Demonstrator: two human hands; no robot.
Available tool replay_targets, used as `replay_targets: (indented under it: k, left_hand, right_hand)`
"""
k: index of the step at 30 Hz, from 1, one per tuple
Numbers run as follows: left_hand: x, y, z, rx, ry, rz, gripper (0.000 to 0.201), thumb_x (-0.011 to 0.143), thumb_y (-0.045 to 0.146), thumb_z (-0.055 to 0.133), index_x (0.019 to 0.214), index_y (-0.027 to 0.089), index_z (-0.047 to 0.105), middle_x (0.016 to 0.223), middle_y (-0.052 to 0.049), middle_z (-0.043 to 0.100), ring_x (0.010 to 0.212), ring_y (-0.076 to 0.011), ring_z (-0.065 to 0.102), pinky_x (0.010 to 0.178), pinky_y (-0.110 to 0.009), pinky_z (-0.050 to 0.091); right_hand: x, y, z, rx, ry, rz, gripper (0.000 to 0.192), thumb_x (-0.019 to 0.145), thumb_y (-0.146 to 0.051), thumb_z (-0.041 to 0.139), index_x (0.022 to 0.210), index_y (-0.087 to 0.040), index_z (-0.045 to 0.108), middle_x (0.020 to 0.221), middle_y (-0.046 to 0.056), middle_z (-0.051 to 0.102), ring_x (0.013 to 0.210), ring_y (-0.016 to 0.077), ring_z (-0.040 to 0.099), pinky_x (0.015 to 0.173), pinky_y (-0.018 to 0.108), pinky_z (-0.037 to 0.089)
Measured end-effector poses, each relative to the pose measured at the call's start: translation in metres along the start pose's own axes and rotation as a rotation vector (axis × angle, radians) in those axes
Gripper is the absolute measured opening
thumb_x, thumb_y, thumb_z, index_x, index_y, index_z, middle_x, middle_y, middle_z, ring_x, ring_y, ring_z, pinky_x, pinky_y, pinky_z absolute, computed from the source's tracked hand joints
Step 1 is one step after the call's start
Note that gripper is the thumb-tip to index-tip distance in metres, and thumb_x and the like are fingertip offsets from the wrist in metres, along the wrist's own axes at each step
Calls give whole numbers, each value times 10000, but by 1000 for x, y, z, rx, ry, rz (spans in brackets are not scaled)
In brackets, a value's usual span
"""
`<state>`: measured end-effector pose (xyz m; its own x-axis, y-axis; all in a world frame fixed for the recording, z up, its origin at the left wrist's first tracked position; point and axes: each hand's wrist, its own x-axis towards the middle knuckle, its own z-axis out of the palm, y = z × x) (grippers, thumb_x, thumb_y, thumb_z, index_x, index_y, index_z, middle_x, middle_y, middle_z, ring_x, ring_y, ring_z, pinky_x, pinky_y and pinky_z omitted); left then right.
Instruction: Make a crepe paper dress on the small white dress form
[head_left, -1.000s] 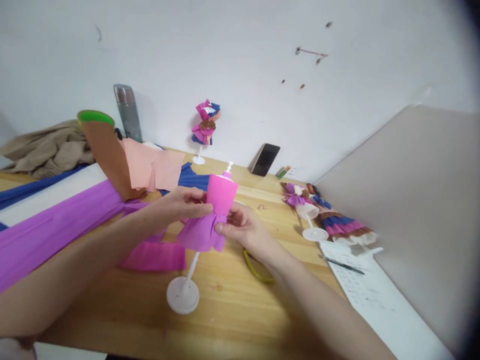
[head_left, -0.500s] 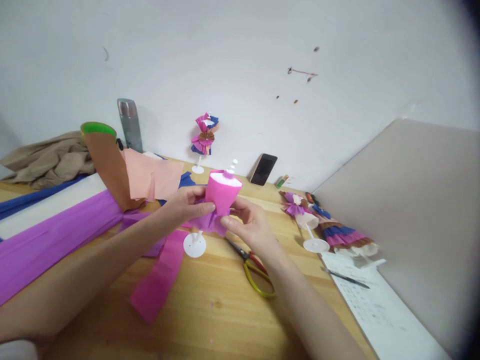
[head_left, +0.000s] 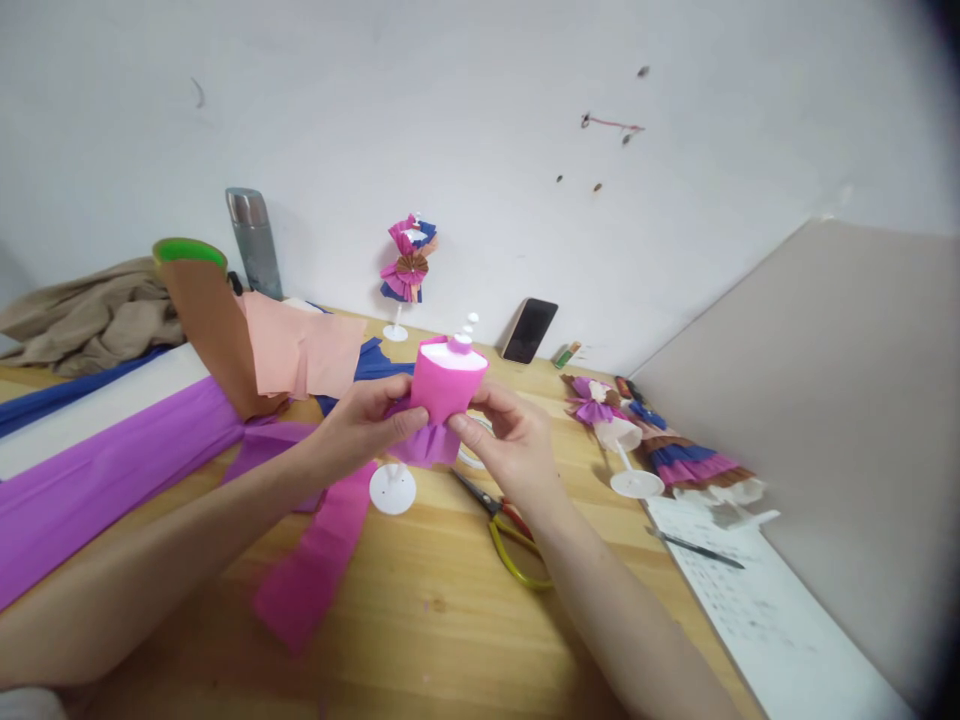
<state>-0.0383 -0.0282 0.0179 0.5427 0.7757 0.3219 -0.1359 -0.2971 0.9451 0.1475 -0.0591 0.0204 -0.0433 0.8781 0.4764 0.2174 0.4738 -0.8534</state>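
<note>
Between my hands is a small white dress form (head_left: 393,489) on a round base, tilted, its torso wrapped in pink crepe paper (head_left: 444,385). A purple gathered paper skirt (head_left: 429,446) hangs below the waist. My left hand (head_left: 382,410) grips the form's left side, thumb on the pink paper. My right hand (head_left: 511,440) pinches the right side at the waist, thumb in front and fingers behind. Scissors (head_left: 517,545) with yellow and red handles lie below my right hand, partly covered by my wrist. Behind that hand a white ring (head_left: 474,455) partly shows.
Pink paper strip (head_left: 315,570), purple paper (head_left: 120,480) and peach paper (head_left: 307,345) lie to the left, near a brown roll (head_left: 214,335) and a flask (head_left: 255,245). A decorated form (head_left: 409,265) and a phone (head_left: 529,330) stand behind. Right are more forms (head_left: 636,484) and a pen (head_left: 701,550) on paper.
My right hand's fingers have drawn up to the waist of the form, and its thumb has risen slightly. The white ring behind it now shows. The view has shifted slightly.
</note>
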Motion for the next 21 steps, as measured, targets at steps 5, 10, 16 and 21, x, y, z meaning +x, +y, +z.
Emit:
replay_targets:
  k: [5, 10, 16, 21]
  left_hand:
    - [1, -4, -3, -37, -32, -6, 356, 827, 448, 674, 994, 135, 700, 908, -61, 692, 850, -202, 634, 763, -315, 515]
    - [3, 1, -2, -56, -5, -49, 325, 828, 420, 676, 985, 136, 693, 929, -64, 686, 891, -210, 640, 828, -344, 515]
    - [5, 7, 0, 158, 36, 136, 167, 823, 310, 644, 861, 157, 698, 1073, -106, 670, 1092, -262, 590, 967, -385, 461]
    - [13, 8, -22, 208, -33, 39, 359, 792, 362, 639, 1091, 170, 691, 1173, -97, 657, 1124, -255, 583, 957, -359, 465]
  right_hand:
    - [1, 3, -5, 100, -9, 111, 175, 728, -386, 763, 769, -227, 701, 860, 45, 699, 851, 225, 625, 854, 401, 519]
    - [0, 3, -3, 106, -59, 71, 333, 733, -413, 767, 998, -234, 676, 1074, 72, 691, 989, 241, 624, 907, 417, 507]
    - [-3, 17, 12, 201, -222, 243, 503, 611, -356, 863, 1044, -230, 641, 1051, 61, 713, 971, 252, 662, 872, 405, 530]
    - [-7, 23, 15, 218, -246, 364, 235, 669, -364, 809, 824, -220, 707, 802, 24, 747, 759, 223, 683, 777, 398, 555]
